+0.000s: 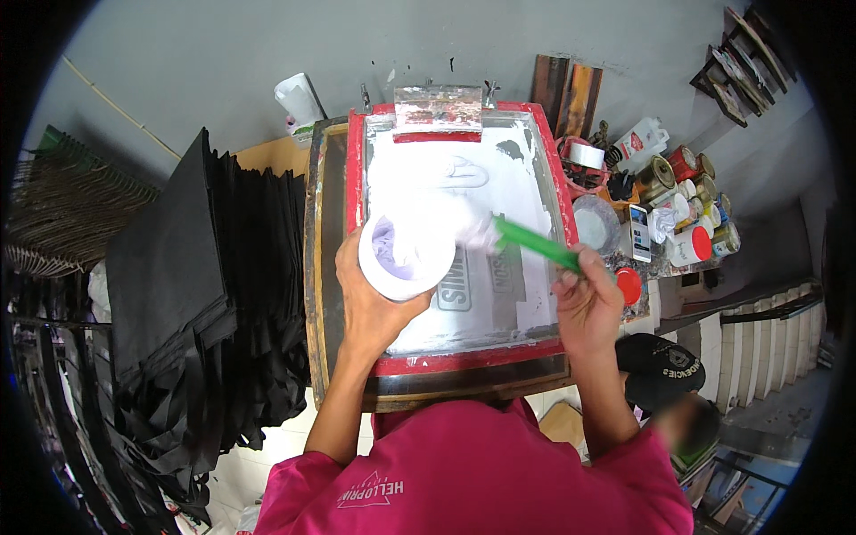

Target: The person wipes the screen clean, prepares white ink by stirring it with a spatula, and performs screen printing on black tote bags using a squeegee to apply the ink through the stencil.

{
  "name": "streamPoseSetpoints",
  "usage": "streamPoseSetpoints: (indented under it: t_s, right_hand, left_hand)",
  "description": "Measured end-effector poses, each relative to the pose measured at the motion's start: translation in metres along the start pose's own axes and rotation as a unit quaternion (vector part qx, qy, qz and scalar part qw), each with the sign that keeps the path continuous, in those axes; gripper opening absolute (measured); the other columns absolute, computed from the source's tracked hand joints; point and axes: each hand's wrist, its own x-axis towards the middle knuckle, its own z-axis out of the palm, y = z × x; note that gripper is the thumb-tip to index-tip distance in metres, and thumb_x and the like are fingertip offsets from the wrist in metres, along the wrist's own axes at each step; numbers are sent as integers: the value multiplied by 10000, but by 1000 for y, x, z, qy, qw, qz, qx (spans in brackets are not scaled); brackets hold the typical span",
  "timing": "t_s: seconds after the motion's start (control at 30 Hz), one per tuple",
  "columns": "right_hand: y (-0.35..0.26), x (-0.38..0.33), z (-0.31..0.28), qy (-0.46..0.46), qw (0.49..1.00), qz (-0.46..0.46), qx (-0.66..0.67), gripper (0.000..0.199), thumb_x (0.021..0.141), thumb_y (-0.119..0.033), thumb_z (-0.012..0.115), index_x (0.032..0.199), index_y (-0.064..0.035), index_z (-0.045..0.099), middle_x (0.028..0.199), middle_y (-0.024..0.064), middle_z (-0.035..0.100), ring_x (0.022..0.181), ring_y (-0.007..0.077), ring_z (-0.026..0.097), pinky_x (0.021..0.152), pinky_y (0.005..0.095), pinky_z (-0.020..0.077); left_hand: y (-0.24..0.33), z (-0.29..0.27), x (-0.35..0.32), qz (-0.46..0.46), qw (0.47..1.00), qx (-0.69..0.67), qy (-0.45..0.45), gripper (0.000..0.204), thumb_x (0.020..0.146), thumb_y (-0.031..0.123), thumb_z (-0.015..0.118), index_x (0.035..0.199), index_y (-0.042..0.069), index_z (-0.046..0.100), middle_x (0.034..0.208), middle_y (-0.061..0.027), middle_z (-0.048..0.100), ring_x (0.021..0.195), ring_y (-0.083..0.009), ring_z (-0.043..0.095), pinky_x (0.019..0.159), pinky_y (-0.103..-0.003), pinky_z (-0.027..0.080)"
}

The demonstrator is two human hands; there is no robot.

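Observation:
My left hand is wrapped round a white tub, tilted above the screen printing frame. Pale lavender ink coats the tub's inner wall. My right hand grips the end of a green spatula, whose other end is whitish and blurred near the tub's rim. Below both hands lies the red-edged screen printing frame, its mesh showing dark lettering and a faint hand-shaped outline. A paint-stained hinge clamp board crosses the frame's far edge.
Black fabric bags hang in a thick stack on the left. At right stand several paint cans, a clear bowl, a phone and a red lid. Another person in a black cap is at lower right.

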Motion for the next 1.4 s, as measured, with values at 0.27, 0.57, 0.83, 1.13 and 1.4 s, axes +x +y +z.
streamPoseSetpoints:
  t_s: [0.27,0.57,0.83,1.13,1.4]
  right_hand:
    - [46,68,-8,13,877,-256,-406,225,1008,-97,612,1159,65,650,1058,150,708,907,241,735,825,360,602]
    - [156,80,23,-196,628,-342,-671,406,824,76,689,1215,-23,638,1266,219,617,1075,389,669,888,419,577]
    - [176,80,31,-358,492,-377,-698,480,723,41,684,1198,2,629,1258,219,610,999,332,649,817,403,573]
    - [60,72,18,-263,632,-385,-618,420,810,85,676,1209,-46,688,1237,183,664,1107,346,681,889,394,581]
    - [63,76,-53,-198,630,-306,-686,297,888,61,657,1159,-56,691,1221,165,671,1080,367,682,893,401,579]
  left_hand:
    - [8,-38,-21,-71,995,-71,23,1186,587,176,949,1489,-27,207,1370,-220,409,1300,-317,497,1092,-430,436]
    - [-4,-68,-47,-112,988,-77,72,1258,581,226,958,1521,11,150,1419,-239,379,1343,-331,468,1091,-452,437]
    - [-8,-69,-44,-125,986,-79,82,1244,571,216,949,1515,8,166,1419,-216,402,1344,-321,461,1124,-455,396]
    - [-4,-57,-18,-78,992,-75,58,1158,584,175,939,1490,-26,246,1392,-218,423,1311,-316,505,1095,-419,434]
    - [14,-24,20,-40,995,-89,8,1091,581,167,928,1460,-49,318,1370,-211,442,1285,-329,515,1106,-432,418]
